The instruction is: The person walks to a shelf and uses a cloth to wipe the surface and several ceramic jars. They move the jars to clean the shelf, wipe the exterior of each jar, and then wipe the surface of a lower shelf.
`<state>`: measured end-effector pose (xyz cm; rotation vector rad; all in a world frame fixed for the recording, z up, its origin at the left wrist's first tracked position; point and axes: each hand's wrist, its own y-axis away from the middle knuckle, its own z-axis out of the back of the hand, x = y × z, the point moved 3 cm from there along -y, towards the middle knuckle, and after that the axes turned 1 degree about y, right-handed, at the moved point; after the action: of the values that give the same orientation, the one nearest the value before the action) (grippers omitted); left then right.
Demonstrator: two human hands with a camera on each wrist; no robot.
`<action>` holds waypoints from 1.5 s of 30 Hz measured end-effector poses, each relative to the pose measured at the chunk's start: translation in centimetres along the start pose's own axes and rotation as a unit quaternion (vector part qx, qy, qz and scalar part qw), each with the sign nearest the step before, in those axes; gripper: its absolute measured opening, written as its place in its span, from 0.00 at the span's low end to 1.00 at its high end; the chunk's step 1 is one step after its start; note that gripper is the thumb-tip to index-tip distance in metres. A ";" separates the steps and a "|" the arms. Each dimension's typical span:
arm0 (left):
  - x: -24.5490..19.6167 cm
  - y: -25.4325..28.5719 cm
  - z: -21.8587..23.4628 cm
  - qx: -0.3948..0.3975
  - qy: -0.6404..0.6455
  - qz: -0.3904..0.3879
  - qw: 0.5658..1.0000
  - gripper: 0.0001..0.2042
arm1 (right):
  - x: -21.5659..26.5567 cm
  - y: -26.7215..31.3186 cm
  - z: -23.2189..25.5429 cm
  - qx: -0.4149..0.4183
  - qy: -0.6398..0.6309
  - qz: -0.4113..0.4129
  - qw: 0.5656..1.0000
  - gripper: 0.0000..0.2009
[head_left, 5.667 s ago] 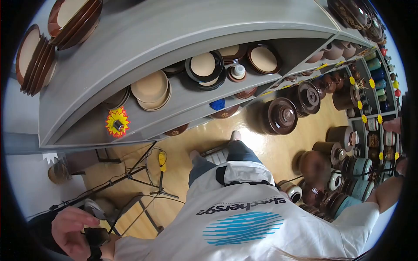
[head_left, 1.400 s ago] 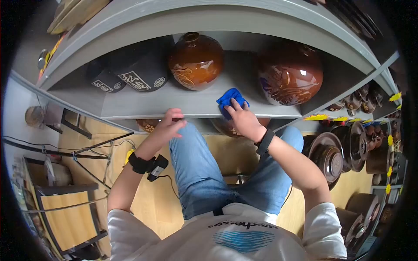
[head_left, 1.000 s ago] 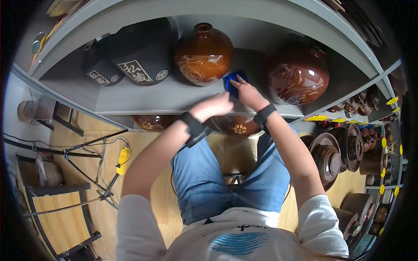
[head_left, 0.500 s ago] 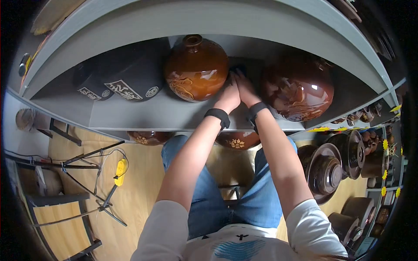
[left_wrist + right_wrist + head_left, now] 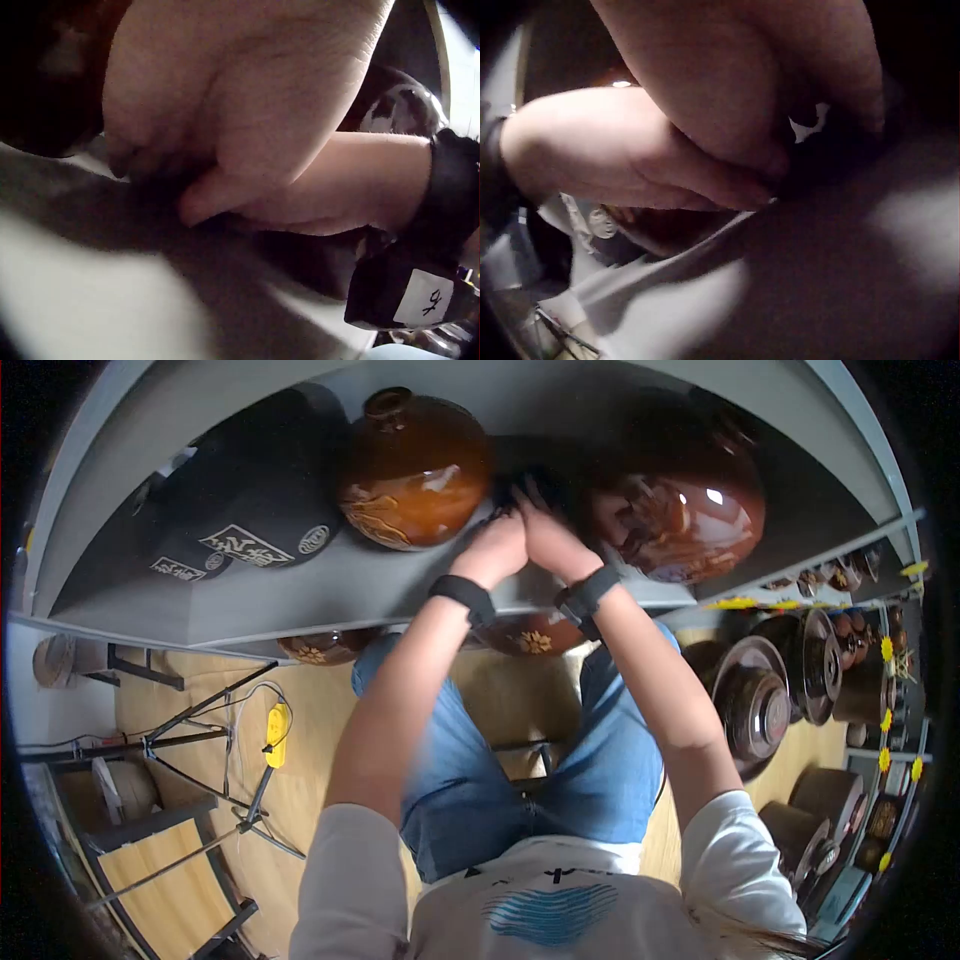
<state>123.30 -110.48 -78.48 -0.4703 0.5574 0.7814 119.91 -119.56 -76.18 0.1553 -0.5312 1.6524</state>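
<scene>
Pointing towards twelve o'clock, both forearms of a person in a white T-shirt (image 5: pixel 460 925) and blue jeans (image 5: pixel 465 815) lead into a grey shelf (image 5: pixel 270 605). From where I stand, the left hand (image 5: pixel 495 550) and the right hand (image 5: pixel 558 547) are side by side there, close enough that they seem to touch, each wearing a black wristband behind it. The right fingers reach down and away from the person; the left ones dip into shadow. I cannot tell whether either set is grasping anything or merely pressing. A dark cloth (image 5: pixel 829 161) is at the fingertips, on the shelf between the jars, mostly too dim to make out.

Taking the hands as the clock's centre, a glossy amber jar (image 5: pixel 415 485) stands near at ten, with black jars (image 5: pixel 270 490) bearing white lettering farther out at nine to ten. A big red-brown jar (image 5: pixel 680 525) shines near three. Straight below at six, a brown jar with a pale flower (image 5: pixel 535 633) shows under the shelf edge. Dark stacked pots (image 5: pixel 755 710) sit at four, a yellow power strip (image 5: pixel 276 735) at eight.
</scene>
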 end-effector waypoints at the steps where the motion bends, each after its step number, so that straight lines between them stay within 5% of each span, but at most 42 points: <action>1: -1.0 1.2 0.4 0.000 -0.025 -0.064 0.998 0.13 | 1.0 1.4 1.1 -0.009 -0.027 0.019 0.999 0.25; 3: -3.7 4.7 2.9 0.018 -0.041 -0.069 0.997 0.15 | 3.5 5.4 6.0 0.045 -0.089 0.033 0.994 0.27; 4: -5.5 7.2 4.8 0.008 -0.040 -0.145 0.989 0.22 | 4.1 7.9 8.7 0.047 -0.083 0.064 0.993 0.23; 5: -6.6 9.9 6.5 0.013 0.022 -0.127 0.992 0.21 | 4.8 10.3 11.8 0.159 -0.063 0.019 0.985 0.19; 8: -8.2 17.9 11.1 0.095 0.054 0.063 0.992 0.17 | 2.5 19.0 18.2 0.310 -0.019 -0.043 0.950 0.14; 11: -6.7 25.4 13.8 0.020 0.078 0.187 0.979 0.13 | -0.7 28.2 21.5 0.431 0.008 -0.158 0.888 0.12; 15: -0.3 35.9 11.2 -0.034 0.058 0.259 0.964 0.15 | -5.7 43.2 17.3 0.577 0.018 -0.279 0.768 0.19; 16: 0.6 38.4 9.7 0.014 0.039 0.370 0.928 0.16 | -6.3 46.7 15.9 0.611 0.025 -0.331 0.719 0.23; 17: 0.3 40.6 8.3 0.065 -0.005 0.384 0.921 0.18 | -7.4 51.8 14.2 0.642 0.019 -0.357 0.678 0.28; 18: 3.7 45.8 5.9 0.152 -0.120 0.253 0.948 0.19 | -7.8 55.4 12.7 0.732 0.034 -0.369 0.572 0.32; 20: 4.9 51.6 2.4 0.319 0.039 0.392 0.862 0.26 | -7.3 63.0 10.6 0.853 0.110 -0.348 0.373 0.42; 21: 5.5 55.6 1.3 0.418 0.013 0.432 0.799 0.32 | -8.4 68.4 10.0 0.863 0.101 -0.387 0.309 0.44; 22: 2.2 54.8 1.8 0.512 -0.044 0.475 0.714 0.37 | -8.8 70.8 10.6 0.856 0.088 -0.413 0.297 0.45; 23: -1.5 51.9 2.4 0.564 0.113 0.453 0.680 0.38 | -8.3 71.9 11.2 0.850 0.073 -0.438 0.283 0.46; 24: -4.8 49.2 3.5 0.629 0.041 0.479 0.611 0.37 | -7.8 72.9 11.9 0.860 0.064 -0.403 0.306 0.46; 25: -4.7 51.2 3.9 0.636 -0.042 0.488 0.596 0.31 | -8.1 74.6 11.8 0.796 0.167 -0.426 0.397 0.49; 27: -3.9 52.0 4.0 0.643 -0.046 0.482 0.593 0.31 | -8.2 73.6 12.8 0.537 -0.029 -0.565 0.626 0.48; 28: -4.0 52.7 4.0 0.647 -0.045 0.478 0.593 0.31 | -7.9 73.5 12.7 0.537 -0.031 -0.567 0.624 0.48; 29: -3.9 53.2 4.1 0.650 -0.044 0.474 0.592 0.31 | -5.9 69.4 12.4 0.366 -0.265 -0.699 0.554 0.44; 30: -3.8 53.7 4.2 0.652 -0.043 0.472 0.592 0.31 | -4.5 66.3 11.5 0.157 -0.471 -0.756 0.425 0.41; 33: -3.4 54.9 4.1 0.653 -0.034 0.465 0.597 0.31 | -2.4 61.4 7.5 -0.055 -0.671 -0.655 0.344 0.36; 36: -2.8 56.0 4.1 0.653 -0.024 0.458 0.603 0.30 | -1.1 56.6 4.9 -0.125 -0.704 -0.609 0.343 0.35; 41: -2.3 57.6 4.2 0.656 -0.004 0.443 0.611 0.30 | -1.9 56.5 5.2 -0.145 -0.720 -0.588 0.339 0.29; 43: -2.3 58.4 4.3 0.657 0.007 0.439 0.613 0.30 | -2.5 59.7 4.7 -0.181 -0.716 -0.612 0.283 0.20; 44: -2.3 58.8 4.5 0.657 0.011 0.437 0.615 0.29 | -2.4 60.3 5.1 -0.201 -0.707 -0.642 0.217 0.15; 45: -2.2 59.0 4.8 0.657 0.014 0.435 0.616 0.29 | -3.1 63.5 4.2 -0.170 -0.690 -0.668 0.222 0.20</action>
<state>78.58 -72.14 -84.59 1.2931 1.2462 1.0250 58.25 -128.10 -89.65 1.3727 -1.3996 -0.8685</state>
